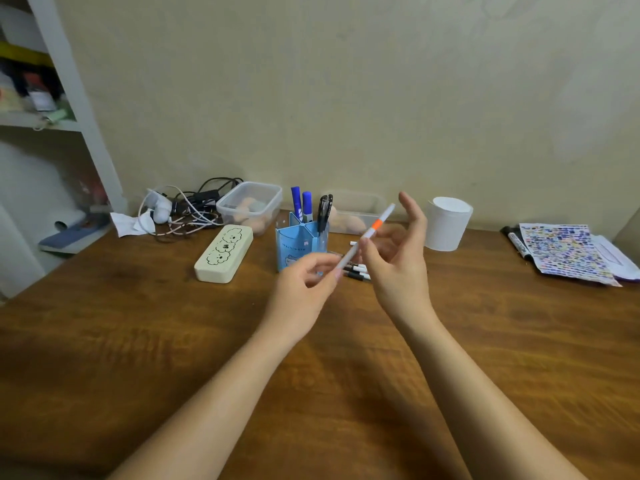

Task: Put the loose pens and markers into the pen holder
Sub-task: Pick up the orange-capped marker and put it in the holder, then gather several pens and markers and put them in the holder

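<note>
A white pen with an orange band [372, 230] hangs tilted in the air just in front of the blue pen holder [294, 247]. My left hand [308, 282] pinches its lower end. My right hand [398, 251] touches its middle with the thumb, the other fingers spread apart. The holder stands upright on the wooden desk [173, 341] and holds two blue markers [301, 204] and a black pen [325, 209]. Several loose white and black pens [358, 271] lie on the desk under my hands, partly hidden.
A cream pencil case [225, 252] lies left of the holder. Behind are a clear plastic box [251, 206], tangled cables [187, 209] and a white cup [448, 223]. A black marker [517, 245] and colourful paper [568, 254] lie at the right. A shelf [52, 126] stands left.
</note>
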